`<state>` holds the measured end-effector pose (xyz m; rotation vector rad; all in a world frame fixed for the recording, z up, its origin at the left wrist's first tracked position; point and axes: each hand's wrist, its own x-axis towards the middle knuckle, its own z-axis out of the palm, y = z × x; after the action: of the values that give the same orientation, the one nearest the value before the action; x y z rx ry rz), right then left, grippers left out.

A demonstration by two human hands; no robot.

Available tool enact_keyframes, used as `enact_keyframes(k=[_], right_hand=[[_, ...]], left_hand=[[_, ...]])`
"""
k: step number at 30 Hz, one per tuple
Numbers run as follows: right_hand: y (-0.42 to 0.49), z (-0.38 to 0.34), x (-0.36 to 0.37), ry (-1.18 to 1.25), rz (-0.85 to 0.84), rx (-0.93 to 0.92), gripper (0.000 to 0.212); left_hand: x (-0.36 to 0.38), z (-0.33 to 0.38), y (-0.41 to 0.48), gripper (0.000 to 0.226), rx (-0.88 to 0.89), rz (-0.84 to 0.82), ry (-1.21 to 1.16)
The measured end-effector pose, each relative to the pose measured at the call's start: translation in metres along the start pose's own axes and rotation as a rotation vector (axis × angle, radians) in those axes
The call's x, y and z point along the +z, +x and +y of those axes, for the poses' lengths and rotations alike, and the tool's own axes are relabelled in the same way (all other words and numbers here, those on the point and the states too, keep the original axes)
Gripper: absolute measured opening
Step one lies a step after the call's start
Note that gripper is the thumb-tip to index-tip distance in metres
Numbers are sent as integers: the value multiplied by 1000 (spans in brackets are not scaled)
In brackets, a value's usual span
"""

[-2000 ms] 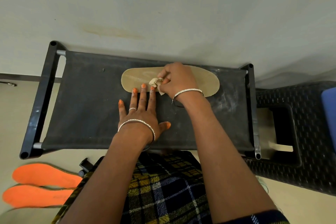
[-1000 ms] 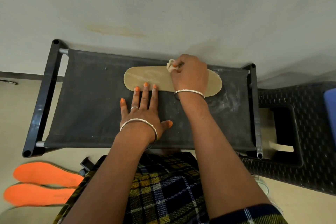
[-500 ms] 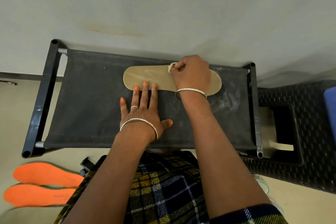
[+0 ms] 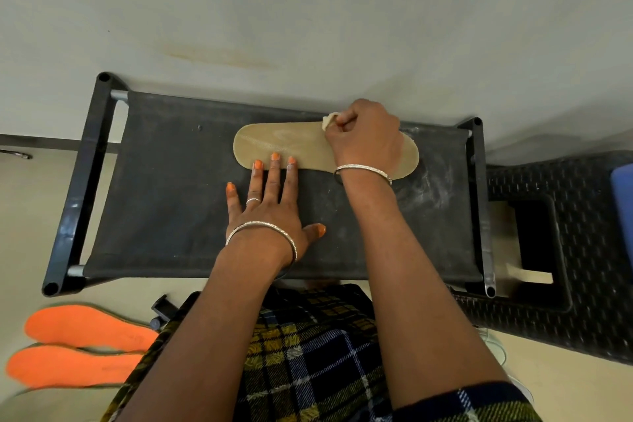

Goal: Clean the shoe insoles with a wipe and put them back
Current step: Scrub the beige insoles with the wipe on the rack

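Observation:
A tan insole (image 4: 281, 144) lies flat across the far half of a black fabric stand (image 4: 164, 202). My left hand (image 4: 270, 209) is spread flat on the fabric, three fingertips pressing the insole's near edge. My right hand (image 4: 364, 137) covers the insole's right part, its fingers curled round a small crumpled pale wipe (image 4: 329, 120) that sticks out at the insole's far edge. Two orange insoles (image 4: 78, 349) lie side by side on the floor at lower left.
A pale wall runs just behind the stand. A black woven plastic stool (image 4: 579, 284) with a rectangular opening stands to the right, a blue thing (image 4: 621, 202) at its far right edge. A plaid garment (image 4: 318, 353) covers my lap below.
My right hand carried the wipe from the insole's near middle to its far edge, where it now stays almost still. My left hand has kept its place.

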<state>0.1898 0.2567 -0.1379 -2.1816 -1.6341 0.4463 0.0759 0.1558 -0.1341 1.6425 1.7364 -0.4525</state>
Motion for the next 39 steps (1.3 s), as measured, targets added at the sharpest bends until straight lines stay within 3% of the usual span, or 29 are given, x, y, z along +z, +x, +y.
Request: enact_keyframes(k=[6, 15, 24, 32, 39], right_hand=[[-15, -18, 17, 76, -166, -169, 4], [6, 10, -16, 6, 54, 88, 3], [-10, -10, 13, 96, -148, -165, 4], [4, 8, -12, -21, 11, 92, 8], [-7, -11, 7, 39, -121, -100, 5]], left_hand=[[2, 1, 1, 101, -2, 6, 13], [-1, 0, 1, 102, 3, -3, -1], [-1, 2, 0, 100, -6, -6, 11], [-2, 1, 0, 102, -9, -10, 13], [-2, 1, -1, 101, -4, -6, 12]])
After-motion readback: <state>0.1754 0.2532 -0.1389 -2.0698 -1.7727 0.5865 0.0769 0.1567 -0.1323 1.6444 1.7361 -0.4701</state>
